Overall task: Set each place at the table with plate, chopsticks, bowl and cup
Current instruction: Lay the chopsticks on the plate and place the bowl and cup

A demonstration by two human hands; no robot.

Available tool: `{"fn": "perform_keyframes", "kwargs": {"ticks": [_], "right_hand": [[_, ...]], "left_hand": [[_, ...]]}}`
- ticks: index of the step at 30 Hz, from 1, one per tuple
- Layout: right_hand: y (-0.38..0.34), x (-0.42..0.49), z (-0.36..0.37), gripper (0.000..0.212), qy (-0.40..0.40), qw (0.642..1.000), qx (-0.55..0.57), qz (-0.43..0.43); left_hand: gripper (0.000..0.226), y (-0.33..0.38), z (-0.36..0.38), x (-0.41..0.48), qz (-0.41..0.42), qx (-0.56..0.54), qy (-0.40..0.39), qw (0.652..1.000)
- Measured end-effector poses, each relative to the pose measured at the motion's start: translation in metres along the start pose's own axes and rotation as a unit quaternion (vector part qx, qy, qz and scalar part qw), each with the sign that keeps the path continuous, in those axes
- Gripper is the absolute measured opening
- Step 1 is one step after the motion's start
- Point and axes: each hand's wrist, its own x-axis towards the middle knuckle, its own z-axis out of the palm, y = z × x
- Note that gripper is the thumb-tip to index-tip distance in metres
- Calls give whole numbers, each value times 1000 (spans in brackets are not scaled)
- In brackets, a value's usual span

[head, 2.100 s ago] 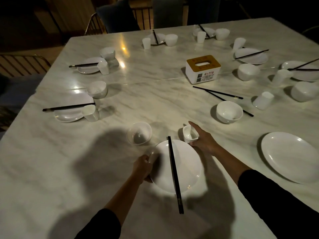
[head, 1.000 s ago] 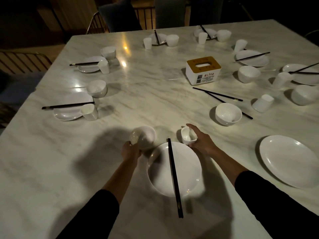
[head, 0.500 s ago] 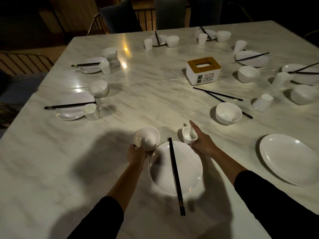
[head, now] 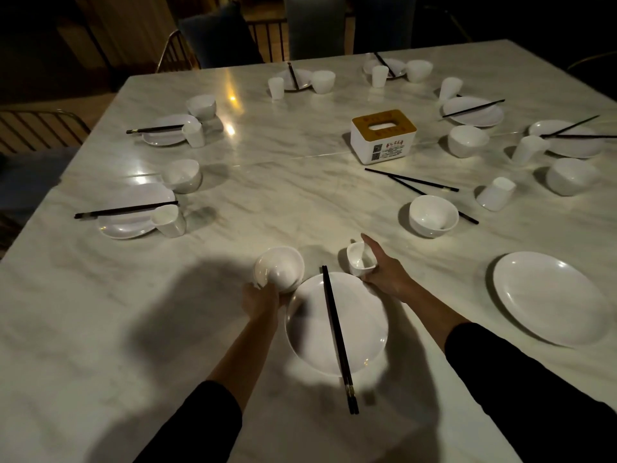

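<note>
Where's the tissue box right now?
In the head view, the tissue box sits right of centre, just beyond the loose chopsticks.

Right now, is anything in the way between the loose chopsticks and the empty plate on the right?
Yes. A bowl stands on the near side of the loose chopsticks, partly on the way to the bare plate; one stick runs behind it. Nothing else visible lies between.

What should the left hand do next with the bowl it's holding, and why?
Probably set the bowl flat on the table beside the plate and let go: the left hand grips it tilted, chopsticks already lie across the plate, and the right hand holds the cup in place.
</note>
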Motion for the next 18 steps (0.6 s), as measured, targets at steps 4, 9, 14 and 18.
{"fn": "perform_keyframes", "kwargs": {"ticks": [4,9,14,18], "right_hand": [[-3,-2,0,94,-7,1000,-14,7],[-16,-27,22,91,152,988,14,-14],[-13,-96,73,18,182,981,50,51],[-3,-119,86,13,93,990,84,67]], "left_hand": [[30,-4,-5,-34,120,114,60,984],[21,-34,1,-72,162,198,-132,958],[27,-52,5,-83,154,259,-207,931],[28,-50,5,-92,117,243,-236,934]]}}
